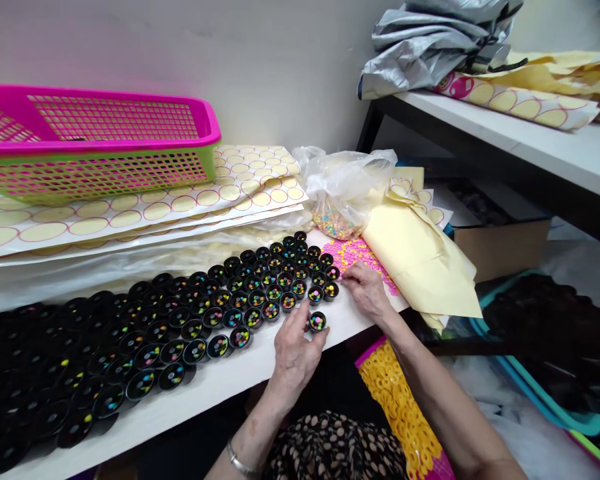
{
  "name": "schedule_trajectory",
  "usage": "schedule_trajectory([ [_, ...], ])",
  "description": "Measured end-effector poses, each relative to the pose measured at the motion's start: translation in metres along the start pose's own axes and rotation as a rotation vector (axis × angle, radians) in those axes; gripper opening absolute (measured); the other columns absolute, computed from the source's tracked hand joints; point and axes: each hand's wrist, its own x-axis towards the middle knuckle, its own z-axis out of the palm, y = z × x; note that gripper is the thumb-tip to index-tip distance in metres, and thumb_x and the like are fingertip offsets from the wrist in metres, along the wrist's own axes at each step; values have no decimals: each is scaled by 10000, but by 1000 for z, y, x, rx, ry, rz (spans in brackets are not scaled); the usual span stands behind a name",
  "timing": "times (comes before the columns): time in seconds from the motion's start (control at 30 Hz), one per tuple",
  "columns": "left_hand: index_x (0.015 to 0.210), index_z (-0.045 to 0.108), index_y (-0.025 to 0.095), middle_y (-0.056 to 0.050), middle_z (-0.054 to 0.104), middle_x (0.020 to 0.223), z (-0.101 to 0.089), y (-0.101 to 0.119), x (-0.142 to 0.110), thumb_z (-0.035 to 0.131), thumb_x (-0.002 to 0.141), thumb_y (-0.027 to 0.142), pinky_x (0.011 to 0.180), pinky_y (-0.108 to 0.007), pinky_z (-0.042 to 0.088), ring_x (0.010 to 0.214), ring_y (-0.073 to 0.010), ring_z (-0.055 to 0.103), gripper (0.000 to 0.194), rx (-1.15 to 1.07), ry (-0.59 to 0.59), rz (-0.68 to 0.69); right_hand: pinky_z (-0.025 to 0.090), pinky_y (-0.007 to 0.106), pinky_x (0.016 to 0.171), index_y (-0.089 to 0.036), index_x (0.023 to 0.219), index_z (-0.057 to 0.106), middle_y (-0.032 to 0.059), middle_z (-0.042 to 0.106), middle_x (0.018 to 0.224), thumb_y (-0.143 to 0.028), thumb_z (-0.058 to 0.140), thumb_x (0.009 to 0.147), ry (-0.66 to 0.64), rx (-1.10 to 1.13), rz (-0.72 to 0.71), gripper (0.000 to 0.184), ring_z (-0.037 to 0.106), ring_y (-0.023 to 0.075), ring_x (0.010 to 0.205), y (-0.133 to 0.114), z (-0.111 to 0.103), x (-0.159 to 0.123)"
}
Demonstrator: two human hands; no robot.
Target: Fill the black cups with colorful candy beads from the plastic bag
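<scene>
At the front edge of the white table, my left hand (296, 347) has its thumb and fingers around a small black cup (317, 322) with colourful bits inside. My right hand (366, 291) is closed, its fingertips pinched together beside the near edge of a spread of pink and yellow pieces (353, 253); whatever they hold is hidden. Rows of similar black cups (240, 337) fill the table to the left, many showing coloured bits. Behind the loose pieces sits a clear plastic bag (337, 200) with more coloured pieces in its bottom.
A pink and green basket (145, 167) rests on sheets of round stickers (210, 198) along the wall. Yellow paper (415, 247) lies right of the pieces. A white shelf (545, 143) juts in at right. Below are a bag of yellow rings (400, 407) and a teal tray (535, 393).
</scene>
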Motion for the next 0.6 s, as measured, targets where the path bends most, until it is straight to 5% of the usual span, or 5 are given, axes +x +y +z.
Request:
schedule_trajectory([
  [0.33,1222,513,142,-94,616,1087,0,-1,-2,683,696,239,826,-310,509,958,-197,598,561,3,14,16,331,269,663,-186,681,573,41,535,738,-68,452,774,-123,-474,-99,194,473,167,771,-9,6,1],
  [0.6,1213,514,160,-91,615,1088,-1,2,-1,687,690,218,807,-320,523,982,-212,595,554,35,-2,14,377,293,694,-197,722,561,27,528,740,-163,504,824,47,-122,-163,122,490,169,751,-29,-10,10],
])
